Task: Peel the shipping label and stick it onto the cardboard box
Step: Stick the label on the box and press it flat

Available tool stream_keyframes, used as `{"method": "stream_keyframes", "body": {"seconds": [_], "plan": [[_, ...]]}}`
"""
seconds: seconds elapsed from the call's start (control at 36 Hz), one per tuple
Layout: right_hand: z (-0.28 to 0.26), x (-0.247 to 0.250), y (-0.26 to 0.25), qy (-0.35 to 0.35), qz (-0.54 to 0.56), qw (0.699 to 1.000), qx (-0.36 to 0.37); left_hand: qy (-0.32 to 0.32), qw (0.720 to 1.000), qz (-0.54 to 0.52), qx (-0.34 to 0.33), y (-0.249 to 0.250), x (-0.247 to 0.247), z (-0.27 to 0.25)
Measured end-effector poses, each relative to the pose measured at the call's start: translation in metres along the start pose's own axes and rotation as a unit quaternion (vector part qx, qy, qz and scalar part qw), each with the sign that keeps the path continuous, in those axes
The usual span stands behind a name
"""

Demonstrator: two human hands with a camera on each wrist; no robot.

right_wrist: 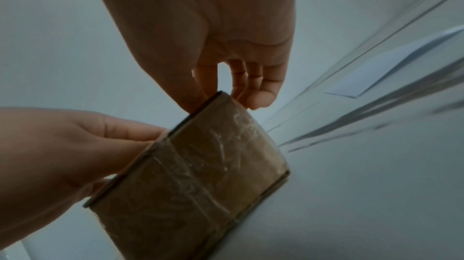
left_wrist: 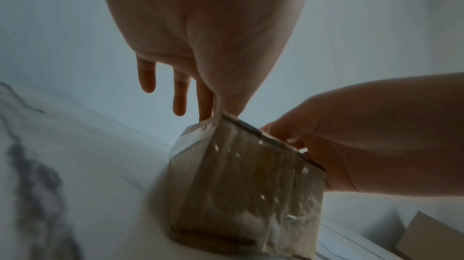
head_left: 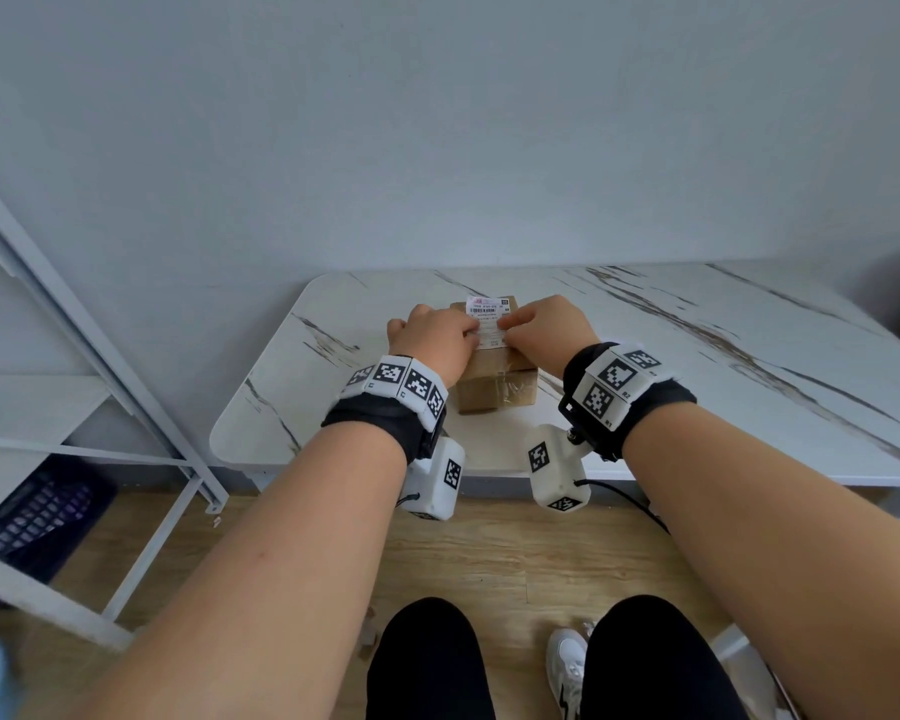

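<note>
1. Marbled white tabletop (head_left: pixel 645 356), stretching out beneath both hands and away to the right of the right hand.
2. White metal shelf frame (head_left: pixel 126 387), standing well to the left of the left hand.
3. Cardboard box (head_left: pixel 494 387), sitting on the tabletop directly under both hands, clear tape over its near face.
4. Left hand (head_left: pixel 437 340), resting on the left part of the box top, straight fingers pressing down on the left edge of the label.
5. Right hand (head_left: pixel 552 327), lying on the right part of the box top, fingertips pressing the label's right edge.
6. Shipping label (head_left: pixel 489 317), lying flat on the box top between the two hands, barcode end just beyond the fingertips.
</note>
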State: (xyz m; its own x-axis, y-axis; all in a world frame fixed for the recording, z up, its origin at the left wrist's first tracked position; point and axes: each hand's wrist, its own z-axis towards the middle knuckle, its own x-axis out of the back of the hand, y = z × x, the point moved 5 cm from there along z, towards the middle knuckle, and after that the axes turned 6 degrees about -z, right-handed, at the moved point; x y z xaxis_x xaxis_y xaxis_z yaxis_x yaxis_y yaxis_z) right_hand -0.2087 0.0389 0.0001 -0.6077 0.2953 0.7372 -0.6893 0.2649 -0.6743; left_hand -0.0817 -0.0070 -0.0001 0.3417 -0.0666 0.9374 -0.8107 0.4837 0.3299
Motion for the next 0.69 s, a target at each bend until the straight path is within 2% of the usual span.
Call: {"method": "stream_keyframes", "body": {"seconds": [0.17,0.33,0.53,0.69], "plan": [[0.004,-0.002,-0.005,-0.032,-0.025,0.999,0.003,-0.055,0.998,-0.015,0.012,-0.005,-0.003,0.006],[0.01,-0.006,-0.01,-0.07,-0.066,0.995,-0.003,-0.107,0.994,0.001,-0.006,-0.001,-0.003,0.013],[0.014,-0.007,-0.014,-0.087,-0.13,0.988,-0.003,-0.138,0.99,0.017,-0.002,-0.001,-0.004,0.021],[0.019,-0.01,-0.011,-0.098,-0.126,0.987,0.004,-0.162,0.986,0.016,0.029,-0.002,-0.006,0.028]]}}
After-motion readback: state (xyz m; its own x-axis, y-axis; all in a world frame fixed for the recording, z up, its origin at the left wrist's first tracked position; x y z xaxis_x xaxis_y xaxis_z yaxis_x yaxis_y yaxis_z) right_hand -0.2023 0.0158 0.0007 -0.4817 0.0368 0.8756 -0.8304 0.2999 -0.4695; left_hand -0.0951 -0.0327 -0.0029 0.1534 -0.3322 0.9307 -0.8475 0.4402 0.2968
